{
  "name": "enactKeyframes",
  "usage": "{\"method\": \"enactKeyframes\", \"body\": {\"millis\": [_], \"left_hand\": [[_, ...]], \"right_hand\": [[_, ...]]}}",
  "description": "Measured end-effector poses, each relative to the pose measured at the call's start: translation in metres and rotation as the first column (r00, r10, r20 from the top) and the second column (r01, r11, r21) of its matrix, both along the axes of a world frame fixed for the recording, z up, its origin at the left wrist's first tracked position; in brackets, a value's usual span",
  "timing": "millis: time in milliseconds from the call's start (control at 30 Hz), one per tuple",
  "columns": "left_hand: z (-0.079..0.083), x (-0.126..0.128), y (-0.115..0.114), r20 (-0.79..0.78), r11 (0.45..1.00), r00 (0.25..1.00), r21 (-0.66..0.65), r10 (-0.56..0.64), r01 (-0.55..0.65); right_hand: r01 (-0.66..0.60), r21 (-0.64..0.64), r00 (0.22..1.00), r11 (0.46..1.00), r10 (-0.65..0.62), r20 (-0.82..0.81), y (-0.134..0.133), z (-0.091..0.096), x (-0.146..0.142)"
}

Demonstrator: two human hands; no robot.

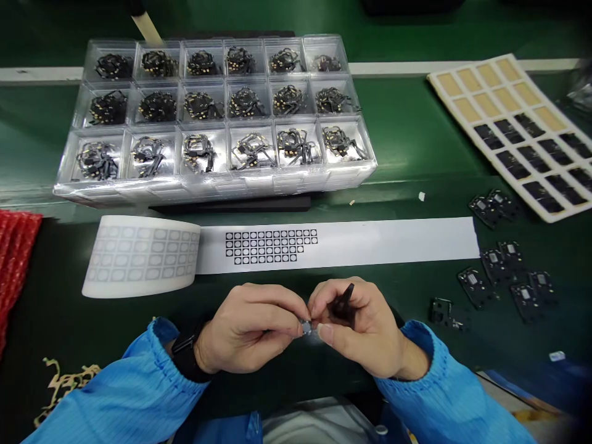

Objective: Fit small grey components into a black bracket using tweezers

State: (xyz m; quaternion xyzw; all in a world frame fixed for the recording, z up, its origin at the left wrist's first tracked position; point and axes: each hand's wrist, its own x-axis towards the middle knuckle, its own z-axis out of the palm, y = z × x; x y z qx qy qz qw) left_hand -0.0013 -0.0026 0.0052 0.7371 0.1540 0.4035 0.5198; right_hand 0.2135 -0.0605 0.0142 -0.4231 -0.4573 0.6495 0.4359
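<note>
My left hand (247, 327) and my right hand (365, 327) meet at the fingertips just above the green mat, in front of me. Between them, the left thumb and forefinger pinch a small silvery piece (306, 328). My right hand grips a black flexible circuit part (342, 305), which sticks up past its knuckles. Its fingertips touch the silvery piece, and the fingers hide most of the contact point. A white backing strip (337, 245) with rows of small black square outlines lies just beyond both hands.
A clear compartment tray (215, 185) of tangled black flex parts stands at the back. A white label roll (141, 256) lies left, red cloth (16, 259) beyond it. Loose black circuit parts (494, 277) and a pad sheet (511, 132) lie right.
</note>
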Motion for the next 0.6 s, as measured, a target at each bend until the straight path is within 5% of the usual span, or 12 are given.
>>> {"method": "enactKeyframes", "body": {"millis": [367,600], "left_hand": [[0.000,0.001,-0.001,0.023,1.000,1.000,-0.016,-0.001,0.002],[-0.010,-0.002,-0.010,0.003,0.970,1.000,-0.241,0.014,-0.013]], "right_hand": [[0.005,0.014,1.000,1.000,-0.005,-0.010,0.000,0.001,-0.001],[0.019,0.062,0.999,0.998,-0.017,-0.029,0.001,-0.002,0.002]]}}
